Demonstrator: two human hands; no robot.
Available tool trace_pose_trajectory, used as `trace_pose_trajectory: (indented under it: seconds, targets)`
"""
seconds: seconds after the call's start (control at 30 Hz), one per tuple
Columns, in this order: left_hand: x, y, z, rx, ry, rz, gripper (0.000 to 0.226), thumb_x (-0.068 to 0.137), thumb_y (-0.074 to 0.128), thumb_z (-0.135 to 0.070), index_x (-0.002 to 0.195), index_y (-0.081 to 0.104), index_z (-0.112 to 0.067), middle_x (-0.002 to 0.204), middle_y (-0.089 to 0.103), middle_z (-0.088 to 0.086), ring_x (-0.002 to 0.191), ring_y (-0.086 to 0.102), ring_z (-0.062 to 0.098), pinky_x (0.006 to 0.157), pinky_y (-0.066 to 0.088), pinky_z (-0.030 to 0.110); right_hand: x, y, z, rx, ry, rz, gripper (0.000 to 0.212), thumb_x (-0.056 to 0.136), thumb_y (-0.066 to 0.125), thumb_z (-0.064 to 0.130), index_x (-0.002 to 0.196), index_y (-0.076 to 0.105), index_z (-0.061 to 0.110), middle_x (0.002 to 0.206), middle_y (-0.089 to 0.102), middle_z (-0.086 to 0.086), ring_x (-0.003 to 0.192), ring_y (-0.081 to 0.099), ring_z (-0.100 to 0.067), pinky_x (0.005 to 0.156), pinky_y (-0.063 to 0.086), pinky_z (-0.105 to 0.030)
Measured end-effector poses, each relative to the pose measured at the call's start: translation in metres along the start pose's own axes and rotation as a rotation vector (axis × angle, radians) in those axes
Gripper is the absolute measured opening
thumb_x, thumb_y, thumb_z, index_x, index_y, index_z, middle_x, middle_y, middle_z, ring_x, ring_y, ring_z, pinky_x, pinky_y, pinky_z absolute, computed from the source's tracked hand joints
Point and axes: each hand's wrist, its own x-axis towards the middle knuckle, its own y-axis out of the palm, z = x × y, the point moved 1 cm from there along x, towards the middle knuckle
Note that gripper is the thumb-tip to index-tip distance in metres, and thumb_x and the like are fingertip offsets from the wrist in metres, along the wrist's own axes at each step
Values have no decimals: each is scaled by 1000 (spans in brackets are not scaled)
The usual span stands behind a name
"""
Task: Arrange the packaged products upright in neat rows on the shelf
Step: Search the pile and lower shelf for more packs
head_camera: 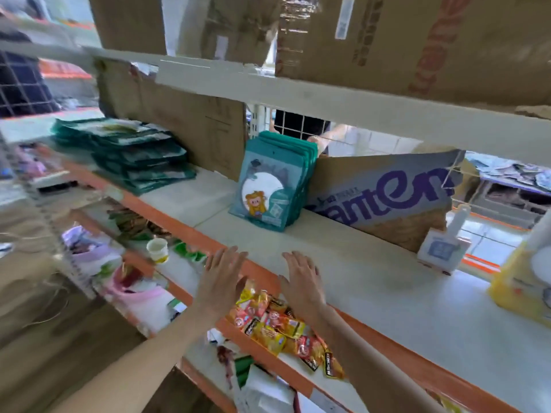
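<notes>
A row of teal packages [272,186] with a cartoon monkey stands upright on the white shelf [351,263], leaning against a cardboard piece with purple lettering [384,189]. At the shelf's far left lies a flat pile of similar teal packages [131,153]. My left hand [222,278] hovers open with fingers straight in front of the shelf's orange edge, holding nothing. My right hand [301,278] is open too, its fingers over the shelf's front edge, well short of the upright row.
Cardboard boxes [417,40] fill the shelf above. A white tag holder [444,248] and a yellow pack [521,287] stand at the right. Yellow and red snack packets [280,326] lie on the lower shelf below my hands. Another person's arm [328,138] shows behind the wire grid.
</notes>
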Motion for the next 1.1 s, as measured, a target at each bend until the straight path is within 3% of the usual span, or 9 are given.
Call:
trace_pose_trajectory:
  seconds: [0.17, 0.3, 0.43, 0.63, 0.77, 0.93, 1.03, 1.1]
  targets:
    - [-28, -33, 90, 125, -163, 26, 66, 51, 89, -20, 110, 62, -6, 104, 65, 18, 94, 64, 39, 74, 53, 49, 29, 33, 83, -29, -137, 11, 43, 95, 44, 20, 138, 39, 18, 141, 42, -2, 131, 36, -22, 108, 25, -33]
    - [-39, -59, 154, 173, -252, 20, 64, 60, 83, -14, 117, 54, -12, 112, 62, 18, 103, 60, 41, 82, 52, 52, 55, 49, 129, -4, -234, 50, 43, 95, 44, 26, 137, 40, 19, 138, 44, 0, 128, 39, -21, 105, 26, -31]
    - [-34, -85, 212, 251, -339, 15, 58, 71, 77, -15, 124, 54, -8, 124, 55, 19, 118, 50, 41, 97, 43, 53, 93, 58, 162, 8, -289, 47, 43, 92, 47, 21, 135, 41, 21, 136, 46, 1, 127, 39, -19, 105, 27, -30]
    - [0, -102, 263, 305, -370, -29, 56, 61, 84, -11, 111, 61, -3, 110, 61, 24, 103, 59, 45, 81, 49, 54, 162, 77, 206, 74, -343, 57, 46, 91, 52, 28, 135, 43, 18, 135, 48, -2, 125, 41, -21, 105, 28, -31]
    - [32, -98, 303, 320, -355, -27, 57, 56, 87, -13, 107, 63, -6, 105, 63, 19, 96, 63, 38, 70, 55, 45, 218, 97, 240, 148, -363, 49, 48, 92, 54, 25, 138, 42, 16, 137, 47, -1, 126, 40, -18, 106, 29, -29]
    - [83, -95, 368, 253, -375, -69, 57, 70, 79, -14, 121, 55, -7, 118, 58, 17, 110, 55, 37, 89, 49, 46, 305, 110, 283, 165, -391, 49, 48, 94, 52, 25, 139, 38, 16, 139, 44, -3, 127, 39, -20, 106, 30, -30]
    - [118, -106, 399, 281, -341, -90, 56, 65, 82, -12, 115, 59, -4, 109, 63, 18, 101, 61, 35, 80, 53, 42, 355, 117, 311, 249, -386, 42, 47, 93, 54, 24, 137, 40, 16, 138, 45, -4, 127, 40, -20, 107, 32, -32]
    - [137, -112, 414, 353, -326, -92, 59, 50, 90, -15, 102, 67, -3, 93, 67, 14, 81, 68, 29, 63, 56, 34, 382, 125, 327, 270, -394, 45, 47, 92, 55, 25, 136, 42, 16, 137, 46, -4, 126, 41, -21, 107, 34, -33]
